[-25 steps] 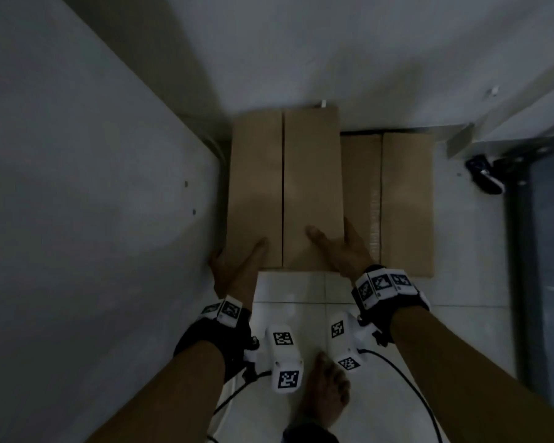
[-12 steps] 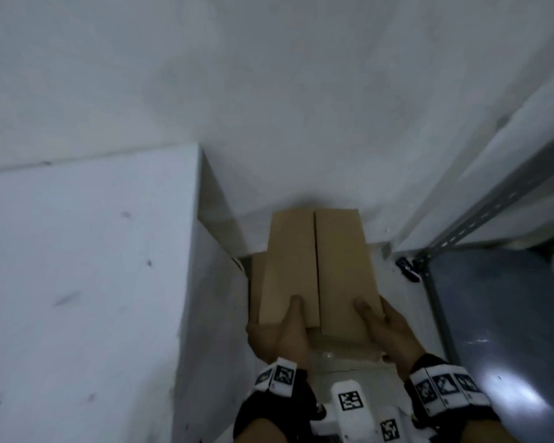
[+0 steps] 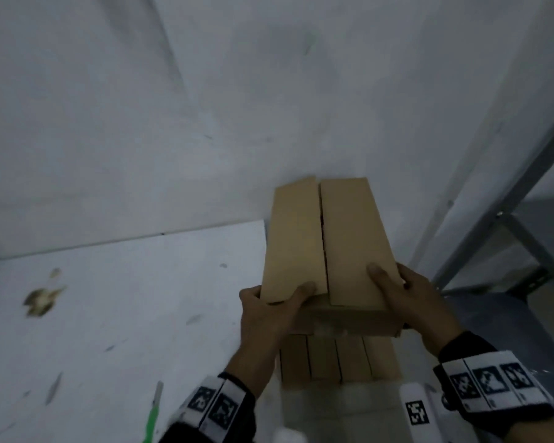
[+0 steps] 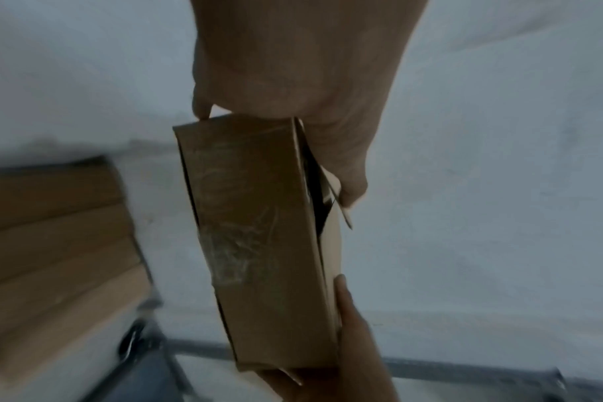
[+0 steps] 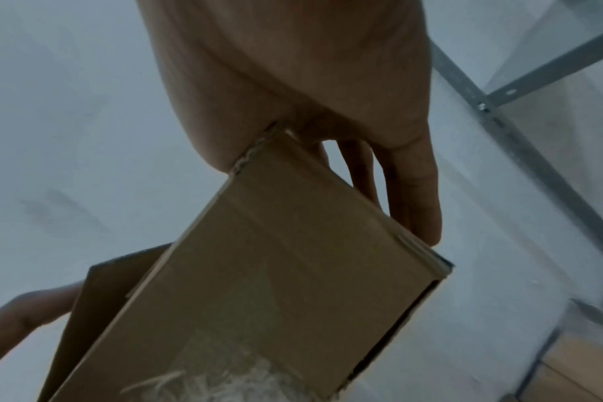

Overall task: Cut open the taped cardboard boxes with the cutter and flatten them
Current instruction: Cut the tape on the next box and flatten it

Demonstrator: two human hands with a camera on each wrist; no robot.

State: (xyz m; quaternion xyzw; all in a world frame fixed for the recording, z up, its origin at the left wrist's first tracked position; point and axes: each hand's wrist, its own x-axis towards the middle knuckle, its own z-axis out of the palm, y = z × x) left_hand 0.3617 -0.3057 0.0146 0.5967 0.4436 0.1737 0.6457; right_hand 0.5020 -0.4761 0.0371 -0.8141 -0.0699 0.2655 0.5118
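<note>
Two hands hold one cardboard box (image 3: 326,251) off the floor. Left hand (image 3: 266,318) grips the near left corner, thumb on the left top flap, fingers underneath. Right hand (image 3: 413,302) grips the near right corner, thumb on the right flap. A slit runs between the flaps; crinkled clear tape (image 4: 238,253) covers the near end face. Below the hands, flattened cardboard (image 3: 336,362) lies on the floor. Left of the left wrist, a green cutter (image 3: 152,410) rests on a white table (image 3: 109,298).
</note>
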